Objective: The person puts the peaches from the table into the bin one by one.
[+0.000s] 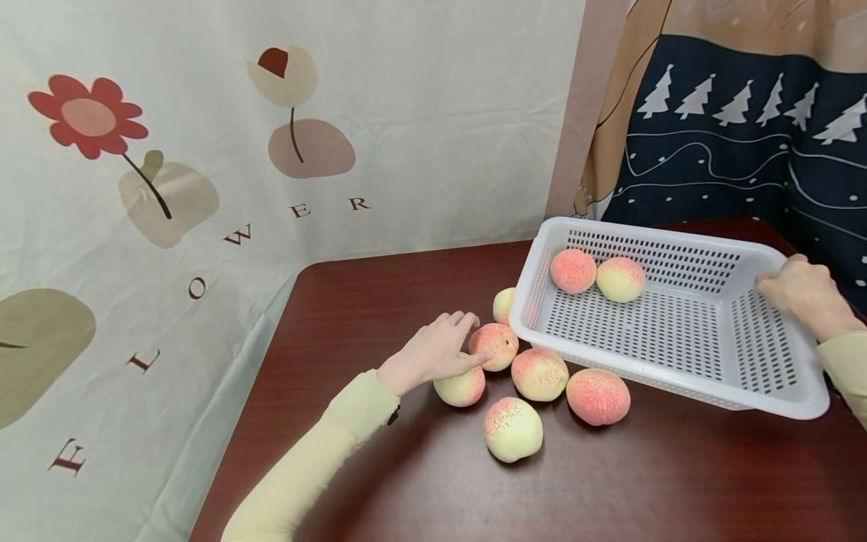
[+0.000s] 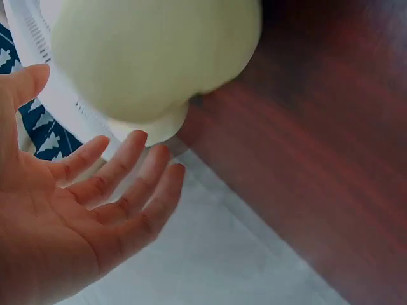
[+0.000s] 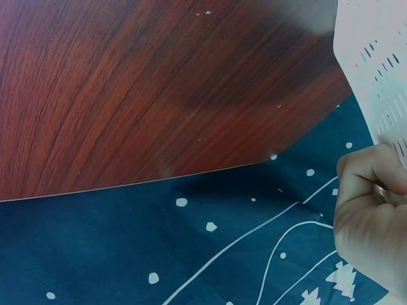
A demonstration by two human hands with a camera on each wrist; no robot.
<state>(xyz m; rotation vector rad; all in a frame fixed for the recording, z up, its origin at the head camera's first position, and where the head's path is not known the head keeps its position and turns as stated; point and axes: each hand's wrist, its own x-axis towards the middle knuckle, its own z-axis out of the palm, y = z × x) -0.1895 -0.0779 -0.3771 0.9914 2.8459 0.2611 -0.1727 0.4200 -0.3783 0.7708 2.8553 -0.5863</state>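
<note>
My left hand (image 1: 439, 350), its fingers spread and slightly bent, hovers by a red-and-yellow peach (image 1: 494, 346) on the table. In the left wrist view the palm and fingers (image 2: 149, 184) hold nothing, and a pale yellow peach (image 2: 159, 57) looms close by. Far right, my right hand (image 1: 809, 296) grips the rim of a white plastic basket (image 1: 637, 358); the right wrist view has its fingers curled at the basket wall (image 3: 381, 76). Inside the basket lie a pink peach (image 1: 573, 271) and a yellow-pink peach (image 1: 620, 279). The basket sits tilted, near edge off the tabletop.
Several more peaches lie around the basket's near left corner, among them a red peach (image 1: 598, 397) and a pale peach (image 1: 512, 430). The dark red table (image 1: 379, 301) meets a flower-printed curtain (image 1: 433, 150) behind; a navy cloth with white trees (image 1: 718, 150) hangs at the right.
</note>
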